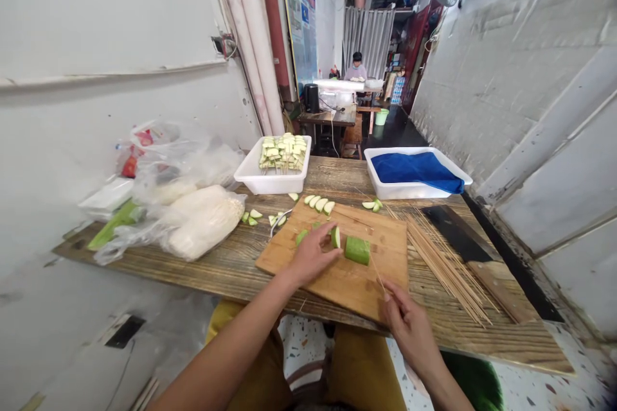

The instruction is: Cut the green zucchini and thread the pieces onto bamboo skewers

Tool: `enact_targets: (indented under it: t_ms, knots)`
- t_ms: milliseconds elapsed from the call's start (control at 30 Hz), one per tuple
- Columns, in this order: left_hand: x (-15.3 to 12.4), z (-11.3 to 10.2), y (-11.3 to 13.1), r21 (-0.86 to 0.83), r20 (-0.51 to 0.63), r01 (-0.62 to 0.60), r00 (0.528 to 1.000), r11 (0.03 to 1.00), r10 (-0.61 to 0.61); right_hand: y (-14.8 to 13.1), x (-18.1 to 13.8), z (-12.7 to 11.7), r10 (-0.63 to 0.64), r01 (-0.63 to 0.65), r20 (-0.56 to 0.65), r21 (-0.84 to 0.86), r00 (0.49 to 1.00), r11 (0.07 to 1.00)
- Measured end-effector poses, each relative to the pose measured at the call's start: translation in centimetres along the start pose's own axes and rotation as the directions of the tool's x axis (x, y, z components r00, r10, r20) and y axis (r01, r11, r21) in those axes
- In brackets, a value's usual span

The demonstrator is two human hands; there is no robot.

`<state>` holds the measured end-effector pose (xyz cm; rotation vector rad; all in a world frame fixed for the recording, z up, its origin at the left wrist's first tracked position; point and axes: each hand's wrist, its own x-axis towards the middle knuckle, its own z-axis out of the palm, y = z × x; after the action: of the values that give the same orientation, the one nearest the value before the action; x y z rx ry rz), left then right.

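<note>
My left hand (311, 255) rests on the wooden cutting board (385, 273), its fingers closed on a green cucumber slice (335, 237). Right beside it lies a thicker green cucumber chunk (357, 250). My right hand (409, 323) is at the board's near right corner, pinching a thin bamboo skewer (376, 273) that points up toward the chunk. More cut slices (319, 203) lie at the board's far edge.
A white tray (272, 180) holds skewered cucumber pieces. Another white tray (415, 187) holds a blue cloth. Several loose skewers (446, 266) lie on the right, beside a cleaver (457, 239). Plastic bags of enoki mushrooms (200, 221) sit left. A person sits far down the corridor.
</note>
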<state>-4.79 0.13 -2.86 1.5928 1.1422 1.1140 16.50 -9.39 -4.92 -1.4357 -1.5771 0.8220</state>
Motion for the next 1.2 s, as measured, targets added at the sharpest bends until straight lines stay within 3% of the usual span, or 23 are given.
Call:
enact_targets:
  t_ms: [100, 267, 433, 633, 800, 1200]
  knots:
    - [-0.9, -0.6, 0.9, -0.437, 0.062, 0.188, 0.982, 0.88, -0.179, -0.8, -1.2, 0.3, -0.041, 0.041, 0.002, 0.025, 0.999, 0.999]
    - [-2.0, -1.6, 2.3, -0.68, 0.104, 0.268, 0.957, 0.683, -0.272, -2.7, -2.3, 1.1, -0.148, 0.147, 0.034, 0.029, 0.988, 0.989]
    - [-2.2, -2.0, 2.7, -0.755, 0.034, 0.266, 0.929, 0.6, -0.369, -3.8, -2.4, 1.7, -0.257, 0.256, 0.108, 0.024, 0.96, 0.966]
    - [-1.9, -2.7, 2.0, -0.809, -0.051, 0.275, 0.847, 0.519, -0.529, -3.6, -2.8, 2.1, -0.292, 0.293, 0.11, 0.003, 0.95, 0.956]
    - [-1.9, -2.8, 1.9, -0.853, -0.025, 0.289, 0.81, 0.435, -0.586, -3.3, -2.6, 2.5, -0.324, 0.327, 0.107, -0.01, 0.94, 0.945]
    - [-1.9, -2.3, 2.7, -0.855, -0.082, 0.261, 0.785, 0.448, -0.614, -3.6, -2.3, 3.1, -0.253, 0.26, 0.16, -0.021, 0.954, 0.965]
